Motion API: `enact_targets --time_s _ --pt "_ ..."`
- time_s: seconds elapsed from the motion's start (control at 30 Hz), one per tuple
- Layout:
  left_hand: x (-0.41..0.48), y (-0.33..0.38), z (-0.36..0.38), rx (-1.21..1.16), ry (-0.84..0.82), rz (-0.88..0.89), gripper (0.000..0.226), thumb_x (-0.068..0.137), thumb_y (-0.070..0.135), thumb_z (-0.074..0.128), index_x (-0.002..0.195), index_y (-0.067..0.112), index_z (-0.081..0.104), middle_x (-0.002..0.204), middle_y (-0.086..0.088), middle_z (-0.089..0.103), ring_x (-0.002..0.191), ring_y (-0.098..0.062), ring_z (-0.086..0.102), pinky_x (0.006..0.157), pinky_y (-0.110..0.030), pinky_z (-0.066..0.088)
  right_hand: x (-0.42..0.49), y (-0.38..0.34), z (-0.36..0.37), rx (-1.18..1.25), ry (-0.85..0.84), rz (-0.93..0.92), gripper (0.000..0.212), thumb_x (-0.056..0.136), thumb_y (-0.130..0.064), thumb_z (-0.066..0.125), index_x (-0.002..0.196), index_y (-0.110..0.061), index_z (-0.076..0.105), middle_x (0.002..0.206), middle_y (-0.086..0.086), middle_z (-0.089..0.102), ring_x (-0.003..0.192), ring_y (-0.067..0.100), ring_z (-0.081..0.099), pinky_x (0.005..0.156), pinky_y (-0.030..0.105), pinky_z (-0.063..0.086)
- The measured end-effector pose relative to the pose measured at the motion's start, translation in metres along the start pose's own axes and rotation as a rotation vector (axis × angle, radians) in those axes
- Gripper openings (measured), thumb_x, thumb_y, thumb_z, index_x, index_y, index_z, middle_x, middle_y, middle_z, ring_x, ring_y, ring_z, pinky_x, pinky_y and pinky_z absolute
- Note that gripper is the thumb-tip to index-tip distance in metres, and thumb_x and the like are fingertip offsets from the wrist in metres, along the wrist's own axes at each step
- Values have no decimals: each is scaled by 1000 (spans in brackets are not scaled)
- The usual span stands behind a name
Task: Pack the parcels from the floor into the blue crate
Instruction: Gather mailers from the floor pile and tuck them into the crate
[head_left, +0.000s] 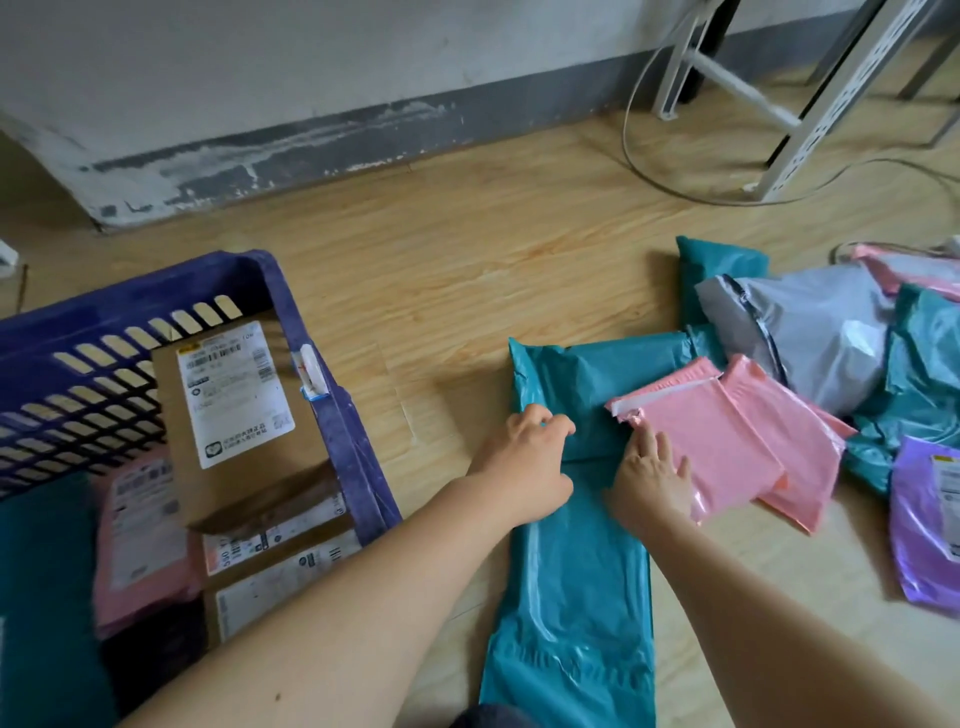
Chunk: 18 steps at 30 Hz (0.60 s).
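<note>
The blue crate (332, 415) stands on the floor at the left and holds cardboard boxes (228, 410), a pink mailer and a teal bag. A long teal parcel (576, 582) lies on the floor in the middle. My left hand (530, 467) has its fingers curled on the upper part of this teal parcel. Two pink bubble mailers (727, 441) lie overlapped on the teal parcel's right side. My right hand (652, 478) rests with straight fingers on the nearer pink mailer's left corner.
More parcels are piled at the right: a grey bag (815, 338), teal bags (919, 374) and a purple mailer (924, 525). White metal shelf legs (810, 119) and a cable (644, 166) stand at the back right. A wall runs along the back.
</note>
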<state>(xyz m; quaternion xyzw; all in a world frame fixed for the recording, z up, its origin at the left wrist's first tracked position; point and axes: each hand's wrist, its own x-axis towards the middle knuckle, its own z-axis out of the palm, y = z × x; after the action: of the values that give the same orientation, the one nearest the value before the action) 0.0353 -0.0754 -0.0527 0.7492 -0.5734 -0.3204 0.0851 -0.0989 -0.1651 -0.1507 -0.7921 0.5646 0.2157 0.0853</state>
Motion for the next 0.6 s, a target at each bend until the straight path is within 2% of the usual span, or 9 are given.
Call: enact_targets --time_s 0.17,0.27,0.33,0.4,0.43,0.5,0.53,0.6 --pt "-10 1 -4 -25 -19 -43 55 89 18 51 141 21 33 144 0 28 131 -21 34 99 -33 38 -22 -3 -14 141 57 -9 81 91 -28 49 150 -6 -1 158 4 4 146 21 4 118 43 12" --pt "-19 3 -9 -47 -9 -68 57 89 21 52 142 23 32 145 1 28 130 -20 36 102 -34 38 -39 -2 -24 285 232 -112 85 83 -26 56 151 -18 6 151 0 23 139 20 25 110 38 23" --pt "-26 4 -13 -73 2 -88 57 88 22 53 142 22 32 146 0 28 130 -21 37 102 -34 37 -51 -1 -36 390 399 -158 89 76 -18 60 149 -30 12 136 -4 41 122 21 45 95 35 35" --pt "-34 7 -18 -108 23 -103 57 88 21 53 141 21 33 146 -1 29 130 -21 38 102 -32 37 -63 -3 -54 492 548 -123 75 77 -12 57 139 -40 27 104 -5 52 92 23 55 71 31 37" --pt "-38 10 -21 -131 35 -104 57 88 21 54 141 21 34 146 -2 29 129 -21 39 101 -30 35 -70 -4 -65 546 608 -82 58 81 -11 53 129 -39 38 89 -5 50 82 22 53 66 30 33" --pt "-48 17 -27 -176 49 -103 57 89 20 54 142 19 34 146 -3 28 129 -21 39 99 -26 33 -83 -4 -86 662 686 -10 25 85 -8 47 105 -20 56 75 -3 47 76 28 53 62 30 28" --pt "-56 22 -33 -187 66 -96 58 89 19 54 142 19 33 147 -3 28 129 -20 40 98 -25 33 -91 -3 -97 722 708 21 20 85 -6 46 97 -13 61 75 1 52 78 31 56 60 31 30" --pt "-63 26 -40 -208 88 -97 58 88 19 56 142 18 34 146 -3 29 130 -18 39 101 -24 32 -97 -3 -109 828 684 103 29 86 -3 47 103 -13 68 88 8 68 85 32 62 69 34 42"
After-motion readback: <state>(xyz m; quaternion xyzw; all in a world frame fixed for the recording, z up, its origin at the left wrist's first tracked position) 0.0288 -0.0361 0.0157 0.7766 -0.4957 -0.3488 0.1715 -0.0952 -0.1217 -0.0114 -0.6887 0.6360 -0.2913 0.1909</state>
